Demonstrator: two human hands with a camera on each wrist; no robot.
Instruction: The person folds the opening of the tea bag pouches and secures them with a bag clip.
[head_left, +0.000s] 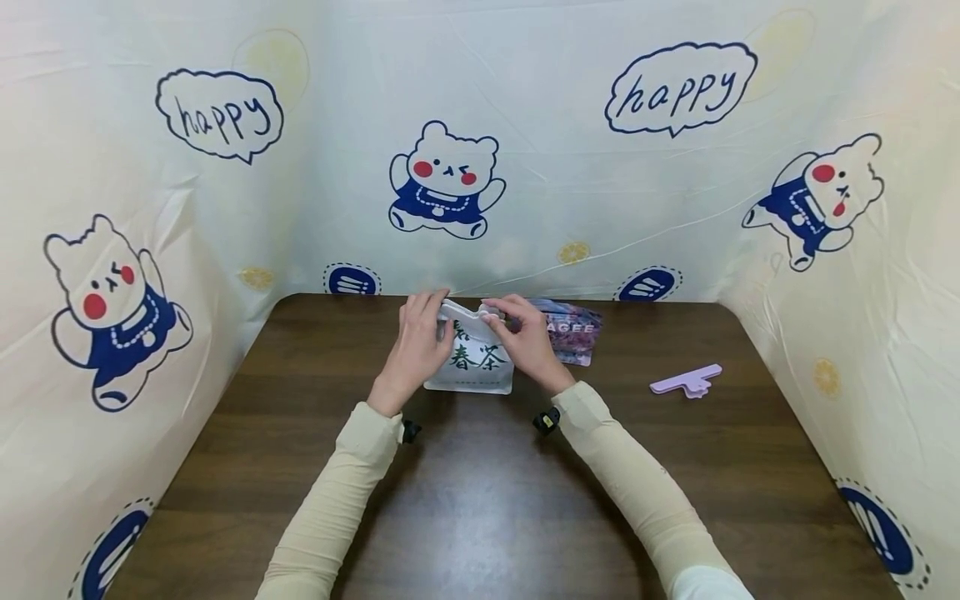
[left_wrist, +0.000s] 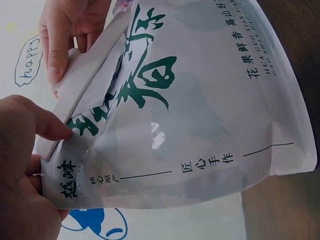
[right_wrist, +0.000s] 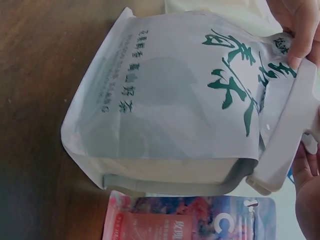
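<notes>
A white tea bag [head_left: 471, 379] with green lettering stands upright near the back of the table. Along its top edge lies a white bag clip [right_wrist: 286, 140], also seen as a pale bar [left_wrist: 82, 82] in the left wrist view. My left hand [head_left: 417, 346] pinches the bag's top corner beside the clip's end, thumb in front and fingers behind. On the other side, my right hand [head_left: 531, 337] grips the clip by its handle part, with the thumb [left_wrist: 57, 60] on it. The top of the bag bends under the clip.
Just behind my right hand lies a colourful printed pouch [head_left: 573, 329], pink and blue in the right wrist view. A lilac bag clip [head_left: 688, 382] lies farther right on the brown wooden table [head_left: 480, 500]. A patterned cloth [head_left: 540, 208] surrounds the table's back and sides.
</notes>
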